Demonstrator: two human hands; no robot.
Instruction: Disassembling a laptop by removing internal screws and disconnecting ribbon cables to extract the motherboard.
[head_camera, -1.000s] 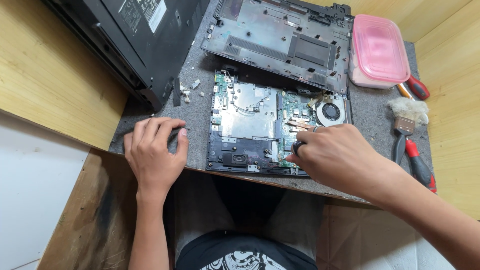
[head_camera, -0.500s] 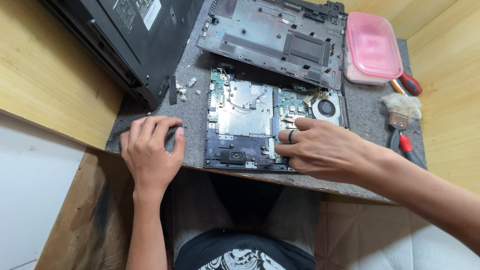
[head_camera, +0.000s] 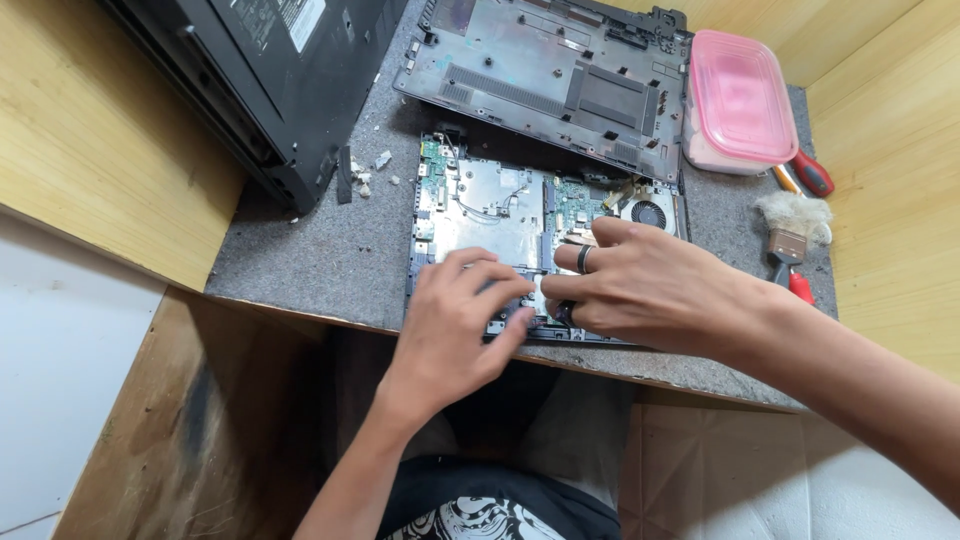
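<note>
The grey worktop (head_camera: 320, 260) carried an opened laptop chassis (head_camera: 480, 215), long axis running left to right. Both hands met at its near edge: the left hand (head_camera: 462, 315) lay flat, fingers spread, grasping nothing. The right hand (head_camera: 640, 285) curled just beside it, fingertips pressing a small part I could not make out.

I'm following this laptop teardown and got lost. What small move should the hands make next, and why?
Probably lift the front edge of the opened laptop base gently: both the left hand and right hand have fingertips pressed at its near edge, though what they grip is hidden.
</note>
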